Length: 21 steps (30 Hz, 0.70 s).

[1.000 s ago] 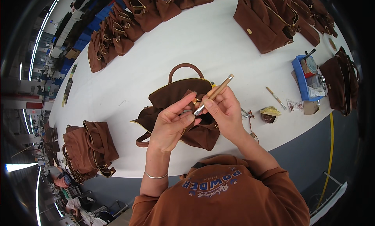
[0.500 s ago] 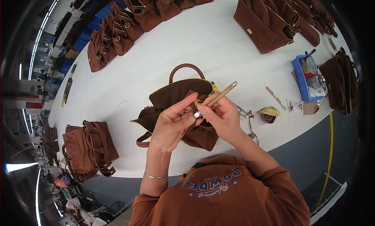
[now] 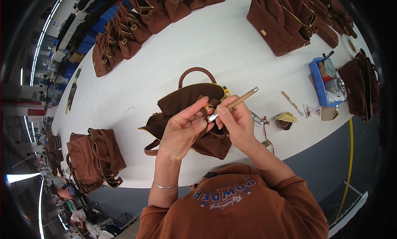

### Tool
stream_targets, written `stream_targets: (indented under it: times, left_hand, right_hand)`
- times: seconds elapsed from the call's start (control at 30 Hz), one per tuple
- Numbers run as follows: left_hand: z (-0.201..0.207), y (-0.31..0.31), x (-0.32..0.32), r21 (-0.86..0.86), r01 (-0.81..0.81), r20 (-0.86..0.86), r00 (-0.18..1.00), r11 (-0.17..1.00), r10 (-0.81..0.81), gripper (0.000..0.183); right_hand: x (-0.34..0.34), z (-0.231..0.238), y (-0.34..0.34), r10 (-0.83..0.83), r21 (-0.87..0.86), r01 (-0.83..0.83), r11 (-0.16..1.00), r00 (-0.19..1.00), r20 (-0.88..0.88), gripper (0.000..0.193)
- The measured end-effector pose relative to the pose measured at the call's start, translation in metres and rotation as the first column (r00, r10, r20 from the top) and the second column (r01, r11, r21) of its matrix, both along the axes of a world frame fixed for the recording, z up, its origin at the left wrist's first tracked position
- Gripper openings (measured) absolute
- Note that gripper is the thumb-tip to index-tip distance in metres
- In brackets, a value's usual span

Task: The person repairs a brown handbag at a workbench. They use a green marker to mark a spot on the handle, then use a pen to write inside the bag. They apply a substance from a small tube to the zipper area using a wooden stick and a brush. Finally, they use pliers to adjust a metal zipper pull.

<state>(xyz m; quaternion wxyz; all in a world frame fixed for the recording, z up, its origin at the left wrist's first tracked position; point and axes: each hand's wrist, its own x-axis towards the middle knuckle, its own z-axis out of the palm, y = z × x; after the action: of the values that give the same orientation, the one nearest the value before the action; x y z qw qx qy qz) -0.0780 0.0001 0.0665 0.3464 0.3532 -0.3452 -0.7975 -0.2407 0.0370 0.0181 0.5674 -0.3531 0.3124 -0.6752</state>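
A brown handbag (image 3: pixel 213 147) with a gold zip lies open on the white table in front of me, one handle standing up at its far side. Above it, my left hand (image 3: pixel 180 131) pinches a narrow brown strap (image 3: pixel 203 102) with a gold metal fitting (image 3: pixel 207 107). My right hand (image 3: pixel 236 121) grips a slim wooden-handled tool (image 3: pixel 245 99) like a pen, its silver end close to the strap and my left fingertips. Whether that end touches the strap I cannot tell. My fingers cover part of the strap.
Brown bags (image 3: pixel 97 156) are stacked at the left, with more along the far edge and at the far right. On the right are a blue bin (image 3: pixel 318 84) of supplies, a small cup (image 3: pixel 284 124) with a yellowish cloth, and another wooden-handled tool (image 3: pixel 292 103).
The tool in my right hand has shifted slightly right and lies at a flatter angle. Its silver end has turned, and more of the strap shows beside my left fingers.
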Motion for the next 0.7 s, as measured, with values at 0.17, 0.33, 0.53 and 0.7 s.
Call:
stream_targets:
  times: [0.17,0.33,0.53,0.7]
  left_hand:
    - [-0.001,0.000,0.000,-0.006,0.004,-0.017,1.000,1.000,-0.004,0.050]
    - [-0.003,-0.001,-0.001,0.014,-0.001,-0.022,1.000,1.000,0.001,0.050]
    - [0.009,-0.003,-0.004,0.054,-0.021,0.049,0.999,0.998,0.018,0.040]
    - [0.007,-0.006,0.001,0.053,-0.001,0.050,0.999,0.999,-0.002,0.038]
  right_hand:
    - [0.001,0.003,0.001,0.038,-0.048,-0.038,0.998,0.999,0.004,0.008]
    - [0.002,0.000,-0.002,0.092,-0.025,-0.091,0.996,0.996,0.020,0.008]
    - [-0.001,0.001,-0.010,0.083,0.036,-0.086,0.996,0.994,0.064,0.011]
    - [-0.019,0.004,-0.014,-0.082,0.082,0.079,0.993,0.996,0.029,0.017]
